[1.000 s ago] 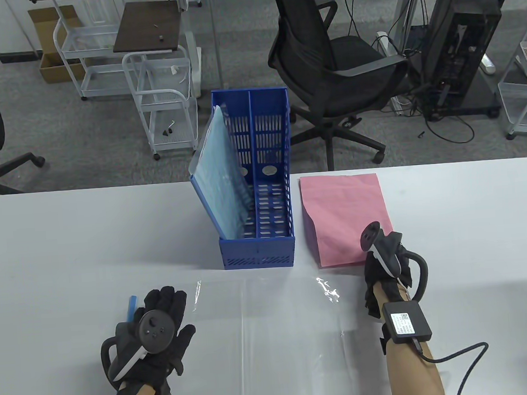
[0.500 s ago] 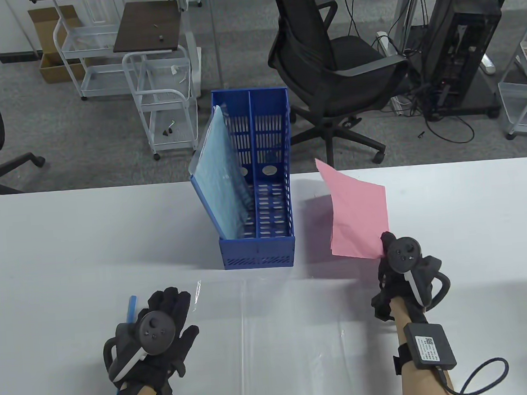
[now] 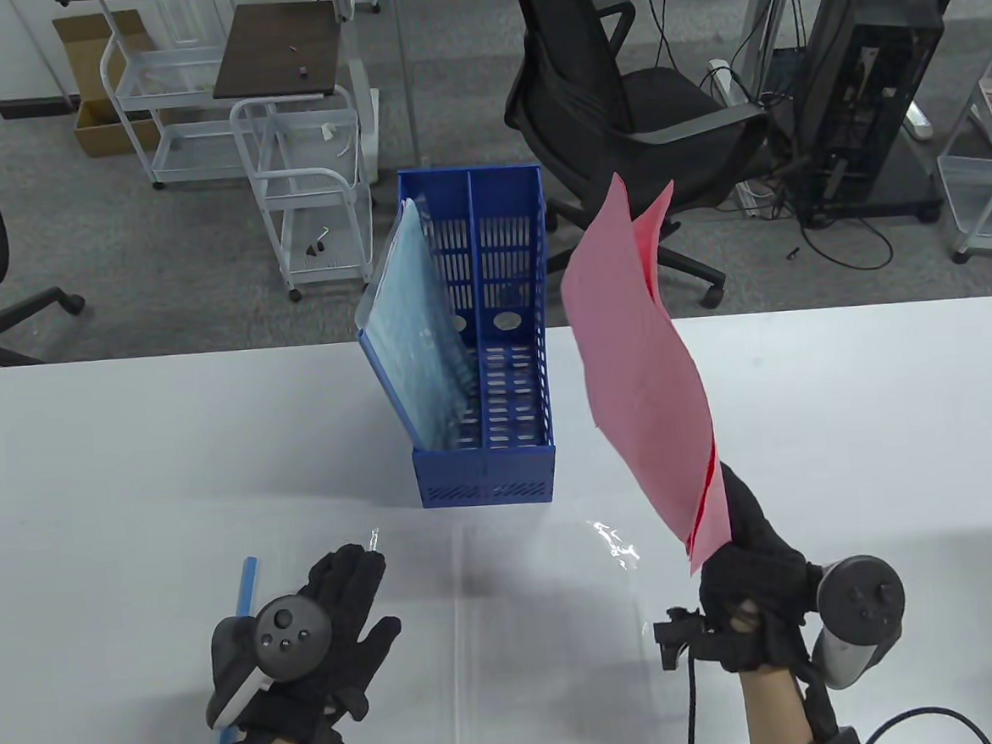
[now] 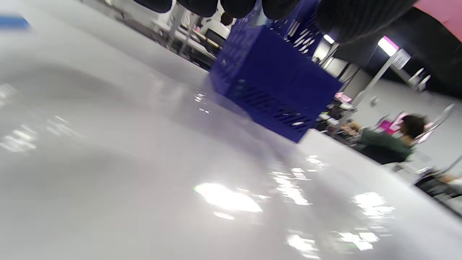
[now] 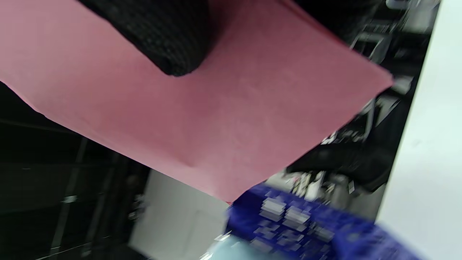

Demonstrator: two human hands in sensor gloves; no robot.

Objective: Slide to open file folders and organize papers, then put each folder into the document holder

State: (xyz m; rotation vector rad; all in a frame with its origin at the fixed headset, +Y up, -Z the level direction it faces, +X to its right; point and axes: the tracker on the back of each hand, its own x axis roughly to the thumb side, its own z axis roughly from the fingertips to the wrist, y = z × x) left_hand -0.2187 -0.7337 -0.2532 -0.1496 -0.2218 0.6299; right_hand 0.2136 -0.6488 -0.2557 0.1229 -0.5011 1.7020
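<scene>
Right hand (image 3: 752, 575) lifts pink papers (image 3: 644, 370), left hand (image 3: 327, 634) flat on clear folder (image 3: 515, 642).
Table view: right pinches papers' lower corner, raised beside blue document holder (image 3: 486, 475); left spread, on desk (image 3: 129, 466). Left wrist: fingertips (image 4: 202, 4) straight. Right wrist: finger (image 5: 162, 39) presses papers.

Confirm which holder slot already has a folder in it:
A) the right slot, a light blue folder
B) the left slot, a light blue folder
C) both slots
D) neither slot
B: the light blue folder leans in the left compartment of the blue document holder; the right one shows only its slotted wall.
</scene>
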